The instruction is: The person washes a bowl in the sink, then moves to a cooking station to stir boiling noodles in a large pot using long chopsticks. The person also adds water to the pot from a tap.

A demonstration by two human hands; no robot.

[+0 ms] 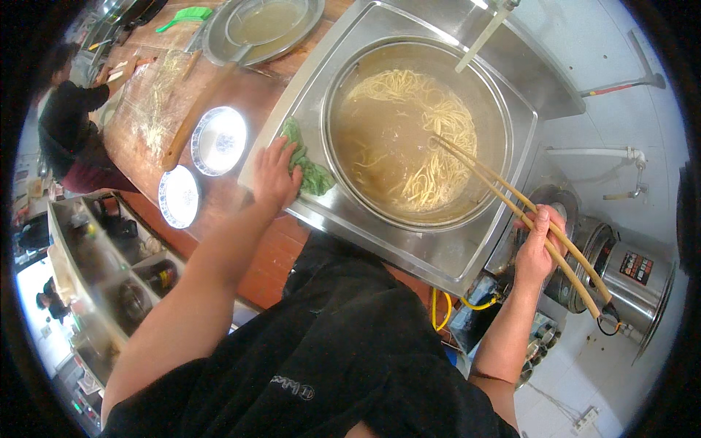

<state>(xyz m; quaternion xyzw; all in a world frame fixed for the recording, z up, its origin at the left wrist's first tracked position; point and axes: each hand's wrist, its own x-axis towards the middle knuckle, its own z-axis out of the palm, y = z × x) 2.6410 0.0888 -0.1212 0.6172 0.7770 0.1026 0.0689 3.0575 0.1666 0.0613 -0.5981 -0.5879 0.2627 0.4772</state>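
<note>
My right hand (539, 246) grips a pair of long wooden cooking chopsticks (506, 191). Their tips reach into a large round steel pot (419, 223) set in a stainless-steel stove top. Pale noodles (449, 120) lie in the cloudy water, gathered mostly along the far and right sides. My left hand (276, 175) rests palm down, fingers spread, at the left edge of the stove top. Under and beside its fingers is what looks like a crumpled green cloth (312, 172); the hand does not grip it.
Two blue-rimmed white plates (222, 141) (179, 197) stand on the wooden table, near a long-handled strainer (241, 53) on a metal basin (306, 41). A person (71, 120) works at the floury table. A water spout (484, 38) overhangs the pot; a steel vessel (630, 279) stands right.
</note>
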